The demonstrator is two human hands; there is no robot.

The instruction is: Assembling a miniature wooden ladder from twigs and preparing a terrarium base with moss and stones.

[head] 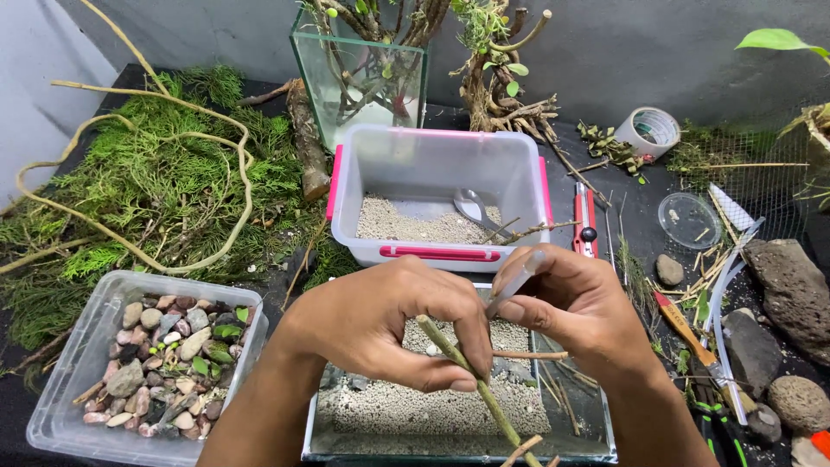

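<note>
A black counter (635, 220) stood against a plain grey wall, crowded with plant and stone materials. At the near edge sat a low glass tank (553, 432) with a layer of pale gravel across its bottom.

Directly above that tank, the person's two hands met. The left hand (385, 324) was clenched around a thin green twig (471, 376), pinched between thumb and fingers; the twig slanted down and to the right, toward the tank's near side. The right hand (579, 307) was closed on a slim, clear, tube-shaped tool (516, 281), its tip held close to the upper end of the twig, just beside the left fingers. A thinner brown side branch stuck out to the right beneath the right hand.

Just behind the hands stood a clear plastic tub with pink handles (432, 186), holding more pale gravel and a metal spoon (474, 207). To the left lay a clear tub of mixed pebbles (151, 359), and beyond it a heap of feathery green foliage (147, 186) threaded with pale vines. A taller glass tank with branches (363, 73) stood at the back. To the right lay dark rocks (791, 290), a roll of tape (648, 130) and a red utility knife (585, 220).
</note>
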